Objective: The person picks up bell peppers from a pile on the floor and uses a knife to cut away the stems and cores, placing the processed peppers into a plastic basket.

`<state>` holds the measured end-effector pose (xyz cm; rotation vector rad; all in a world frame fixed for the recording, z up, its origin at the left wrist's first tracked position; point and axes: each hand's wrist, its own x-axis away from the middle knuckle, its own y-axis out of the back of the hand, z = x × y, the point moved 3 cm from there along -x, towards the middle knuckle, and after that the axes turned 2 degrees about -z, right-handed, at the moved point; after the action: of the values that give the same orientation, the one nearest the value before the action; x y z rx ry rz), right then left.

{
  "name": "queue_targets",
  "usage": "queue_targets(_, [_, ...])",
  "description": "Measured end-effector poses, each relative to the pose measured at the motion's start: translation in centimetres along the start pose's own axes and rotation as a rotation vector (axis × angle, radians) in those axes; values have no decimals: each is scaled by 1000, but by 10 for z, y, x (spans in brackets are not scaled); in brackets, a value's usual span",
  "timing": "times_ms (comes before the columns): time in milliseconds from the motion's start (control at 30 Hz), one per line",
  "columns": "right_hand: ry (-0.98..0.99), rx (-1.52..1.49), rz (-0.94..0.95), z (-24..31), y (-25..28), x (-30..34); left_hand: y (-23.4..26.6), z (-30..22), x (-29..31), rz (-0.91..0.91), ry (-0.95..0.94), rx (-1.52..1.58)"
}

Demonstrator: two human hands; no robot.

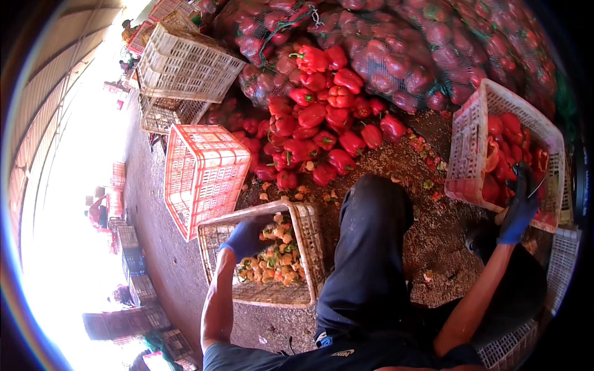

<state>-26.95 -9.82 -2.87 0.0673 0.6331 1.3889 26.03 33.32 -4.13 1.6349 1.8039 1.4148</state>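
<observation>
My left hand [250, 236], in a blue and dark glove, is over a dirty white plastic crate [309, 247] at lower left. Green-and-cream pepper cores [278, 263] lie heaped inside it. The fingers point toward the cores, but shadow hides how they are bent. At right, my gloved right hand [523, 203] is at the near side of another pale crate [467, 133], which holds red bell peppers [507, 145], some cut open. A thin, dark, blade-like tool [538, 187] sticks out of its curled fingers.
Whole red bell peppers [312, 114] lie in a pile ahead, before stacked mesh sacks [396, 55] of peppers. An orange-white crate [207, 173] and stacked white crates [185, 62] stand at left. Scraps and seeds [383, 164] litter the floor. My bent knee [374, 204] rises between the crates.
</observation>
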Motion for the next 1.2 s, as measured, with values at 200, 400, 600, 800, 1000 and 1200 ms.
queue_targets(200, [173, 244, 148, 23, -26, 10, 27, 39, -217, -557, 71, 60])
queue_targets(400, [237, 208, 225, 49, -68, 21, 20, 26, -390, -419, 16, -407])
queue_targets(600, [350, 233, 279, 37, -90, 29, -69, 27, -436, -484, 219, -345])
queue_targets(800, [-342, -204, 305, 51, -112, 41, -120, 5, -377, -37, 116, 1461])
queue_targets(1000, [-466, -386, 597, 109, -124, 62, -19, -136, -299, 104, -271, 1640])
queue_targets(1200, [-422, -647, 583, 159, -113, 73, 64, -271, -244, 102, -565, 1102])
